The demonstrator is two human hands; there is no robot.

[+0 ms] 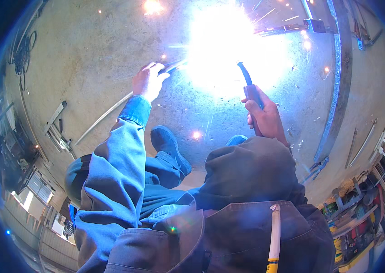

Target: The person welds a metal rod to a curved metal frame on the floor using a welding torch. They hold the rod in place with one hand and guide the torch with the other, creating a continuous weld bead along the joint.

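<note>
While sparks fly off the concrete floor (88,59), the right hand (265,116) grips the welding torch (247,82), its neck angled up-left into the arc glare (222,43); the left hand (149,82) clasps a thin rod (110,109) pointing right into it, about equally near.

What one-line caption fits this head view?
Right hand holds a welding torch at a bright arc; left hand steadies a rod.

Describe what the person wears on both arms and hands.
The left arm wears a light blue work sleeve with a buttoned denim-like cuff. The right arm wears a dark, loose sleeve bunched at the wrist. The left hand and right hand are bare, without gloves.
</note>
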